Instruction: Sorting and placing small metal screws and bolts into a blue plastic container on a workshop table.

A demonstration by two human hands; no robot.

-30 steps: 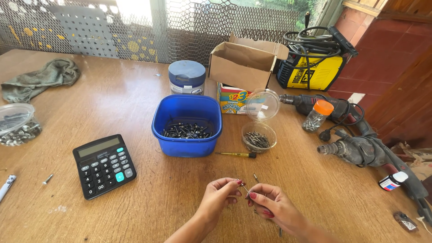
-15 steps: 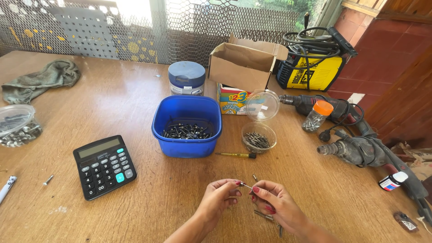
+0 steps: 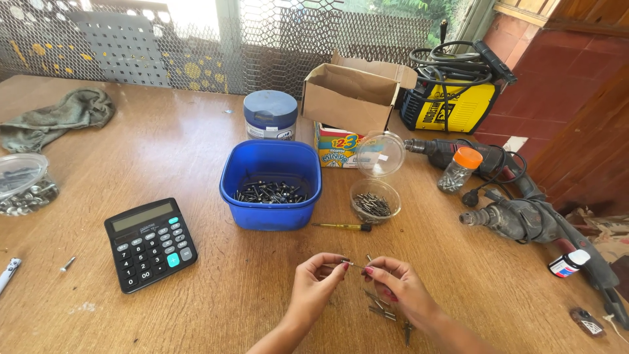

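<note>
Hands meet low in the view, just above a wooden tabletop [image 3: 196, 151]. The left hand [image 3: 319, 282] and right hand [image 3: 398, 285] each close a narrow fingertip grip on opposite ends of one small screw [image 3: 354, 264], a thin, dark metal piece held level between them. The fingernails are painted dark red. Under the right hand, a few loose screws [image 3: 381, 308] of the same dark metal lie scattered on the wood.

To the left sits a black calculator [image 3: 151, 242] with one turquoise key. Near the left edge lie a single stray screw [image 3: 66, 264] and the tip of a white tool [image 3: 8, 273].

Just beyond the hands rests a slim screwdriver [image 3: 344, 227] with a yellow handle. Behind it stands a square blue tub [image 3: 271, 185] with dark screws in its bottom, and beside it a small clear cup [image 3: 374, 200] also holding screws, its clear lid [image 3: 381, 155] propped behind.

On the right lie two worn power drills [image 3: 517, 219], a clear jar with an orange cap [image 3: 458, 169], and a small white bottle [image 3: 567, 263].

Farther back stand a grey-lidded tin [image 3: 270, 115], a colourful crayon box [image 3: 337, 146], an open cardboard box [image 3: 354, 94] and a yellow welding machine [image 3: 452, 98] with black cables. At far left are a clear container of metal parts [image 3: 25, 183] and a crumpled green cloth [image 3: 56, 118]. Wire mesh [image 3: 196, 39] closes the back.
</note>
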